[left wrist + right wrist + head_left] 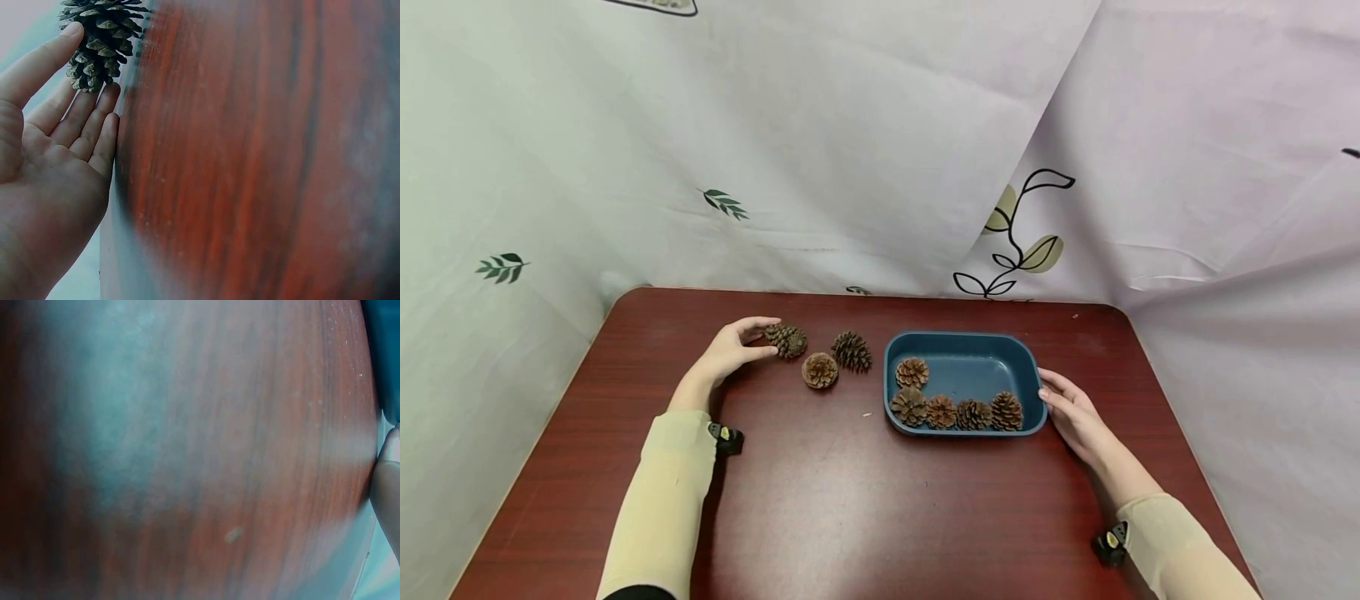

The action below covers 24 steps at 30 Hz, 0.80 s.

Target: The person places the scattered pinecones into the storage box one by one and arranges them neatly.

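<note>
My left hand (pixel 730 350) is at the far left of the table, thumb and fingers on either side of a brown pine cone (pixel 787 341). In the left wrist view its thumb tip lies against the cone's scales (pixel 103 44), with the other fingers under and behind its end. Two more pine cones, a round one (pixel 820 371) and a spiky one (pixel 852 352), lie just to the right. My right hand (pixel 1075 417) touches the right end of a blue tray (pixel 958 337) with fairly straight fingers. Several pine cones (pixel 973 414) sit inside, mostly along the near wall.
The dark red wooden table (pixel 850 517) carries everything. A white cloth (pixel 850 150) printed with leaves hangs behind its far edge and along the sides. Each wrist wears a small black camera, the left one (pixel 727 438) and the right one (pixel 1110 544).
</note>
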Motion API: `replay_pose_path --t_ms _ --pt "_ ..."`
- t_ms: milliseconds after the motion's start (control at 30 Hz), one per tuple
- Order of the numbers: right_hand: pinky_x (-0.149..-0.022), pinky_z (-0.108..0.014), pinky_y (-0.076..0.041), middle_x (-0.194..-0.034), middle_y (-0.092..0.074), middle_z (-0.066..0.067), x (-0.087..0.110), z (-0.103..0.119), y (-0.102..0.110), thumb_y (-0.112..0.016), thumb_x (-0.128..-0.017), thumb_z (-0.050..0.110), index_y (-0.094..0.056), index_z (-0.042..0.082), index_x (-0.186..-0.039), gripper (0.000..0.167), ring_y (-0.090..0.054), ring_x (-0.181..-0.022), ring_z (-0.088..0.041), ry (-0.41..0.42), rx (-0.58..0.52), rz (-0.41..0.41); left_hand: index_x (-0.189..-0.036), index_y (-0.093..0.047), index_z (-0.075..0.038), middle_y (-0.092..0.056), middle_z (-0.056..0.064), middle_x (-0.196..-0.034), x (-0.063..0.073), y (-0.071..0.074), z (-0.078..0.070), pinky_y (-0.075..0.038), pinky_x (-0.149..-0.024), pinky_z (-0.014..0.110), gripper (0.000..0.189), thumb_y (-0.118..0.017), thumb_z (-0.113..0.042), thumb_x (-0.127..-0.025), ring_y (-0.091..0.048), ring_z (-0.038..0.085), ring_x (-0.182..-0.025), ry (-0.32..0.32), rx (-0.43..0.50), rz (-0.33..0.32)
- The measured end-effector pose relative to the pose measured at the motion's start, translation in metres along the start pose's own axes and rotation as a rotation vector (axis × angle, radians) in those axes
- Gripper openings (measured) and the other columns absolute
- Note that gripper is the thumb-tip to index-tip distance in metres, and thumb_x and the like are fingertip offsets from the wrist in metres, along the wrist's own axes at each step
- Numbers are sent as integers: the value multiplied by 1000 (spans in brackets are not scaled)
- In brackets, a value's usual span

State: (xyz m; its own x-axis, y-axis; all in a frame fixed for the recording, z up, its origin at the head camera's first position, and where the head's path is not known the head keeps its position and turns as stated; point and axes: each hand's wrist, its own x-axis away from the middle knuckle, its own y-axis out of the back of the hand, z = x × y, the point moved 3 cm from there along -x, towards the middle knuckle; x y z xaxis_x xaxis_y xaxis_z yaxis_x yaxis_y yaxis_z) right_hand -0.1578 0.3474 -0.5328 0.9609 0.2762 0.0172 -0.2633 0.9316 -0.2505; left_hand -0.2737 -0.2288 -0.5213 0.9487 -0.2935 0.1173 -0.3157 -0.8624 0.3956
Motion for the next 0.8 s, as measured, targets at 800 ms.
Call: replay_pose_path --t_ms 800 --pt "-98 -14 -55 -130 -72 12 -1 -1 2 -40 -112 -2 -63 22 -136 41 -70 -114 -1 -8 4 -10 -142 -63 1 -61 24 -148 3 0 -2 -49 -116 44 48 -78 -10 -98 -58 30 -134 -17 -32 -38"
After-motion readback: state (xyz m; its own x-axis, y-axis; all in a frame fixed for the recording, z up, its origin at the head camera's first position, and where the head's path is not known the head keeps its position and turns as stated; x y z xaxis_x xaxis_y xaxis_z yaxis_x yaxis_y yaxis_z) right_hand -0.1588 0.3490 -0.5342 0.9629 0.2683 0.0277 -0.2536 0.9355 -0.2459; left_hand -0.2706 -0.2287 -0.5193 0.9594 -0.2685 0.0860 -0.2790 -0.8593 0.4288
